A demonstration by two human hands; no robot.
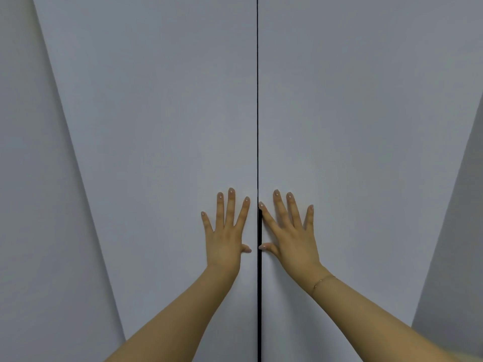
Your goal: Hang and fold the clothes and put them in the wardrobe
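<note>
Head view: wardrobe point(156, 113) fills the frame, two pale doors nearly meeting at a dark centre gap point(258, 100). Left hand point(226, 239) flat on left door, fingers spread. Right hand point(290, 239) flat on right door, fingers spread, index fingertip at the gap. Thin bracelet point(322, 280) on right wrist.

You have only one view, from the camera on your head. It looks straight forward at the wardrobe doors point(156, 126) from very near, so they fill almost the whole frame. The dark gap between the doors runs down the frame a little right of centre. Your arms enter from the bottom edge.
</note>
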